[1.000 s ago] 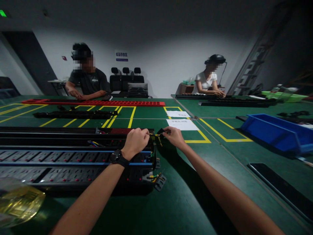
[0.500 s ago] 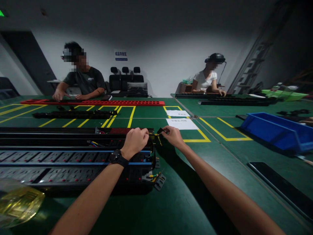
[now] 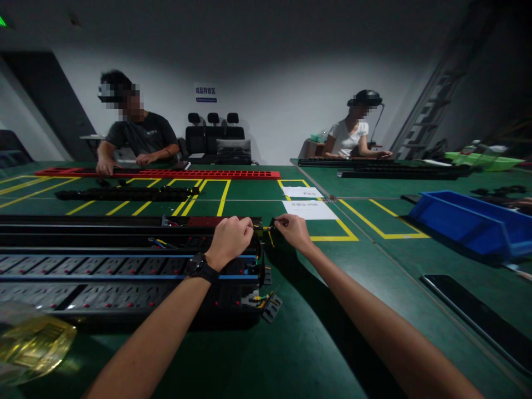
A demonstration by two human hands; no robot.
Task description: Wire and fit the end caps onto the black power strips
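Observation:
Several long black power strips (image 3: 137, 300) lie side by side on the green table, with socket panels and small red dots along them. My left hand (image 3: 229, 239), a black watch at its wrist, is closed at the right end of the far strips; its fingertips are turned away, so what they grip is hidden. Just past that end, my right hand (image 3: 294, 229) pinches a small black end piece (image 3: 272, 223). Short yellow wires (image 3: 271, 237) run between the strip's end and this piece. Nearer me, a grey end plate (image 3: 272, 308) hangs by wires at another strip's end.
A blue bin (image 3: 469, 224) and a dark phone-like slab (image 3: 477, 316) are on the right. At lower left stands a clear container with yellow contents (image 3: 37, 343). White paper sheets (image 3: 310, 210) lie ahead. Two people work across the table, one by a red rail (image 3: 233, 175).
My right hand and the black piece have shifted very slightly; my left hand stays put. Across the table, the right-hand person's hand has lifted, and the left-hand person has leaned a little.

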